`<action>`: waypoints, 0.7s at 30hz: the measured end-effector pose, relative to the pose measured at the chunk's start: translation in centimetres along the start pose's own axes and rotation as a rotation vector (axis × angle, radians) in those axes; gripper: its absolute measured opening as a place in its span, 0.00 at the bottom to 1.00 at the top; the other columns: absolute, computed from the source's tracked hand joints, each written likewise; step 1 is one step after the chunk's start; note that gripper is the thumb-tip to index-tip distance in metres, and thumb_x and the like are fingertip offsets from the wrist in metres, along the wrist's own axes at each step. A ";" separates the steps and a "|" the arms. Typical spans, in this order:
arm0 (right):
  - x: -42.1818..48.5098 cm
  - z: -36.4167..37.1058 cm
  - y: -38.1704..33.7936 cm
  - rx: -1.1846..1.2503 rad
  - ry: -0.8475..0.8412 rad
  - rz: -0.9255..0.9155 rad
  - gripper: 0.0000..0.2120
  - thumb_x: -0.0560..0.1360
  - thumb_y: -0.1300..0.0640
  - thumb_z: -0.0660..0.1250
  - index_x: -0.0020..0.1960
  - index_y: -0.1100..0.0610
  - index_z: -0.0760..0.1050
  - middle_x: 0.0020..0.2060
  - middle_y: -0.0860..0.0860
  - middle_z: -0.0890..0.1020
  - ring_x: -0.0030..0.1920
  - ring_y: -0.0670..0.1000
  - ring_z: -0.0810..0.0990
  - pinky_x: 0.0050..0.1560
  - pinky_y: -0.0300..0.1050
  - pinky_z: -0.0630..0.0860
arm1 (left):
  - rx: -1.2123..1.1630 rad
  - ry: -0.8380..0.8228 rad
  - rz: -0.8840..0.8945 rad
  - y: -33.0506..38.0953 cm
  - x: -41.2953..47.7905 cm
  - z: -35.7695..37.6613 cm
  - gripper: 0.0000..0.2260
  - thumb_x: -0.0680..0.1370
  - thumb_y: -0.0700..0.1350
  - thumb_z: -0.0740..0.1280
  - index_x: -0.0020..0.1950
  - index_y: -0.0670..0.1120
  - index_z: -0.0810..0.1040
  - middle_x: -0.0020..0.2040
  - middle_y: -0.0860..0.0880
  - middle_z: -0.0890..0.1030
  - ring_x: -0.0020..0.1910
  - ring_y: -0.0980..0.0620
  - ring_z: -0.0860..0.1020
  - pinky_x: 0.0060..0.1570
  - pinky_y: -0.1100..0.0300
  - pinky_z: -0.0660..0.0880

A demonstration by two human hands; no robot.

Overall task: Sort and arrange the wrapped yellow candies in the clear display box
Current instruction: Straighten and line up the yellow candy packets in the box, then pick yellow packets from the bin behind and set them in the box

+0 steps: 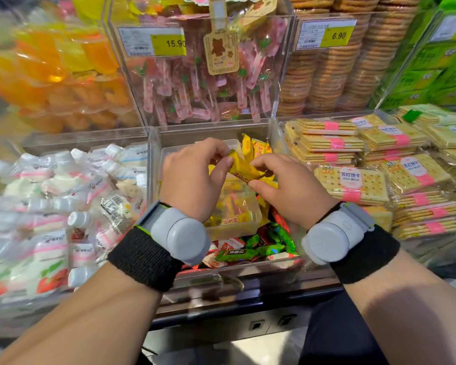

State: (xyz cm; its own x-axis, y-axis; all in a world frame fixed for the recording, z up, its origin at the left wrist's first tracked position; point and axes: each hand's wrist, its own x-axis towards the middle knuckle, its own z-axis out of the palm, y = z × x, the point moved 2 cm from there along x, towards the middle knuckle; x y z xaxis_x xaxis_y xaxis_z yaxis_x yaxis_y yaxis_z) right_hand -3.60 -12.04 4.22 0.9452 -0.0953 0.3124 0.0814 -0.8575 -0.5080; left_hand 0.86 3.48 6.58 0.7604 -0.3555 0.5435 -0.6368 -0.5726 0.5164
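Landmark: we place everything relative to the clear display box [248, 227], the small shallow tray lying inside the middle shelf bin [153, 154].

Left hand: our left hand [192, 177] hovers over the far left part of the clear display box, its thumb and forefinger pinching one end of a yellow candy [244, 167].

Right hand: our right hand [287, 185] hovers over the far right edge of the box, fingers curled, pinching the other end of the same candy; neither hand is spread.

Held candy: the wrapped piece spans the gap between both hands, tilted, above the box and not touching its floor.

Done so far: several yellow candies in the box [232, 219] lie along its floor, near side; we judge that these are already sorted, though their order under the hands is hidden.

Standing row: a few yellow candies behind the box [253, 147] stand upright just beyond its far right corner; we cannot tell whether they are inside it or against the bin wall.

Left to do: loose green and red candies [250, 246] lie mixed in the bin just in front of the box, and more yellow wrappers show to its right, so we judge the sorting as partly done.

Next need: we judge that the held candy must be laid down aligned with those in the box.

Surroundings: soda cracker packs [353, 183] sit to the right of the box, white pouch drinks [63, 196] to its left.
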 end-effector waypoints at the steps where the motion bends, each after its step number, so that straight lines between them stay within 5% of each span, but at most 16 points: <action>1: 0.1 0.2 -0.2 0.017 -0.008 -0.002 0.10 0.73 0.50 0.66 0.54 0.47 0.72 0.44 0.40 0.71 0.54 0.52 0.73 0.59 0.60 0.68 | 0.003 0.003 -0.012 -0.3 -0.1 -0.2 0.03 0.75 0.46 0.65 0.48 0.49 0.77 0.41 0.55 0.78 0.47 0.47 0.78 0.53 0.44 0.71; 12: 0.8 1.7 -0.8 0.049 -0.068 0.050 0.12 0.74 0.51 0.64 0.56 0.43 0.70 0.39 0.38 0.72 0.47 0.48 0.75 0.58 0.56 0.70 | 0.061 -0.126 -0.152 -3.3 -1.4 0.0 0.09 0.78 0.47 0.62 0.58 0.52 0.70 0.45 0.53 0.79 0.50 0.47 0.76 0.57 0.52 0.63; 16: 0.9 2.1 -0.6 0.013 -0.130 0.059 0.09 0.73 0.49 0.64 0.49 0.39 0.65 0.40 0.46 0.76 0.48 0.51 0.75 0.57 0.55 0.70 | 0.148 -0.172 -0.161 -4.1 -1.7 0.6 0.07 0.78 0.49 0.59 0.56 0.53 0.72 0.44 0.53 0.78 0.52 0.46 0.73 0.59 0.51 0.61; 21: 1.1 2.8 -0.1 -0.056 -0.164 0.101 0.08 0.72 0.49 0.65 0.48 0.40 0.67 0.35 0.42 0.72 0.49 0.50 0.70 0.57 0.56 0.69 | 0.239 -0.261 -0.140 -4.9 -1.8 1.4 0.07 0.78 0.52 0.60 0.54 0.55 0.72 0.49 0.53 0.80 0.57 0.47 0.71 0.59 0.51 0.59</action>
State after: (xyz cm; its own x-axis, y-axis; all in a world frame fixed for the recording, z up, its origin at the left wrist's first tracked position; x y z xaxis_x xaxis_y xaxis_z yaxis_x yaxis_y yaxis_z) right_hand -1.69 -10.66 2.40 0.9869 -0.1026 0.1249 -0.0297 -0.8748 -0.4836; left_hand 2.79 5.92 2.11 0.8647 -0.4199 0.2756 -0.4998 -0.7743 0.3882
